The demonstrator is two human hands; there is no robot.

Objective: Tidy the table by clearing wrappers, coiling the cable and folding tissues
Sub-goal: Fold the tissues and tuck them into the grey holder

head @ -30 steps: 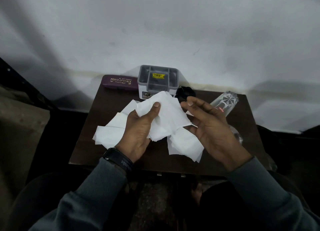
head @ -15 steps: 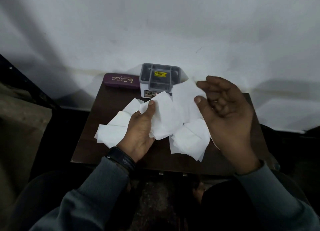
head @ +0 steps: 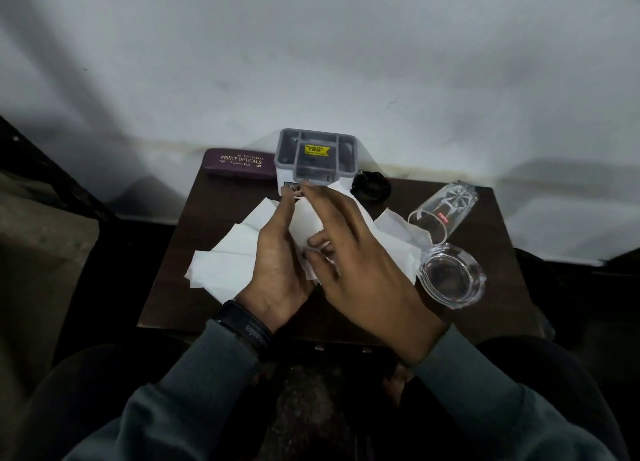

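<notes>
Gripping a white tissue [head: 305, 222], the left hand [head: 277, 270] holds it just beneath the spread-fingered right hand [head: 363, 273].

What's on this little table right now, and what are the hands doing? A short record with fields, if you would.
Surface: small dark brown wooden table
Middle: loose white paper tissues, overlapping
Holding: left hand grips one tissue
Above it: right hand, fingers spread
Back edge: maroon spectacle case, grey plastic organiser box, black round object
Right side: clear glass tumbler lying down, clear glass bowl upright
</notes>
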